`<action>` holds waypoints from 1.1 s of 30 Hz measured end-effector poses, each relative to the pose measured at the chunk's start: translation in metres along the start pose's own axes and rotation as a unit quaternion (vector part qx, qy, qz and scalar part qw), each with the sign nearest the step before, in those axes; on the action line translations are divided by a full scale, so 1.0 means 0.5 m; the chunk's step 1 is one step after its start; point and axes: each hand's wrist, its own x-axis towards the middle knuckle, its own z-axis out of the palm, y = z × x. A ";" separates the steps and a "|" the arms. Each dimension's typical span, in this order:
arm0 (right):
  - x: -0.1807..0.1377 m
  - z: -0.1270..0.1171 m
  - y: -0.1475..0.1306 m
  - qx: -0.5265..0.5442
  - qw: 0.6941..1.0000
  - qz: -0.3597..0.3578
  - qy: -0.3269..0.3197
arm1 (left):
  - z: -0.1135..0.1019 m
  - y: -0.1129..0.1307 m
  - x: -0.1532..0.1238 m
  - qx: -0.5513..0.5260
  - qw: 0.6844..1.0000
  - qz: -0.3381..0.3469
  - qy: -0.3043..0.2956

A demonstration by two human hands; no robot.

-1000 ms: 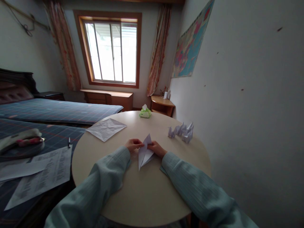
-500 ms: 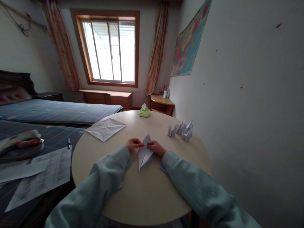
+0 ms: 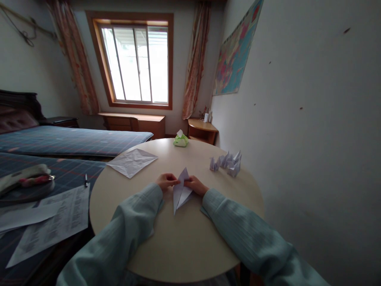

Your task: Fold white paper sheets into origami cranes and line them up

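Observation:
A folded sheet of white paper [image 3: 181, 192] with pointed ends is held between my hands over the round table [image 3: 178, 250]. My left hand [image 3: 167, 181] pinches its left edge near the upper point. From the other side, my right hand [image 3: 195, 184] grips the paper, with some of its fingertips hidden behind the fold. One long tip of the paper points down toward me, and a loose flap sticks out to the right. Several folded paper figures [image 3: 233, 165] stand together at the table's right. A creased square sheet [image 3: 133, 162] lies flat at the left.
A green tissue pack [image 3: 180, 139] sits at the table's far edge. Left of the table, a bed [image 3: 65, 137] holds printed sheets [image 3: 56, 230], a pen [image 3: 86, 180] and a bag [image 3: 26, 180]. The wall [image 3: 312, 159] runs close along the right.
Both hands and the folded paper stay almost in place. The camera view has shifted very slightly.

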 end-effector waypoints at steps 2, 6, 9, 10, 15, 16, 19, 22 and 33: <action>0.000 -0.001 0.001 -0.002 1.000 -0.004 0.000 | 0.000 0.005 -0.002 -0.004 1.000 -0.005 -0.002; -0.002 -0.001 -0.001 -0.015 1.000 -0.018 -0.005 | 0.000 0.008 -0.004 -0.012 1.000 -0.008 -0.007; -0.004 0.001 -0.004 -0.035 0.999 -0.025 -0.001 | 0.001 -0.002 0.001 -0.014 1.000 -0.008 -0.012; -0.004 0.002 -0.004 -0.046 0.998 -0.031 0.007 | 0.001 -0.007 0.003 -0.015 1.000 -0.006 -0.016; 0.003 0.002 0.000 -0.088 0.989 -0.079 0.095 | -0.003 -0.029 0.015 0.053 0.998 0.023 0.015; 0.005 0.000 0.001 -0.089 0.987 -0.082 0.105 | -0.004 -0.030 0.015 0.090 0.995 0.029 0.036; 0.009 -0.006 0.002 -0.131 0.982 -0.086 0.101 | -0.008 -0.030 0.013 0.196 0.974 0.050 0.097; 0.007 -0.007 -0.002 -0.226 0.965 -0.085 0.097 | -0.011 -0.029 0.012 0.271 0.955 0.058 0.107; 0.006 -0.003 0.002 -0.318 0.934 -0.084 0.141 | -0.014 -0.021 0.007 0.383 0.921 0.047 0.061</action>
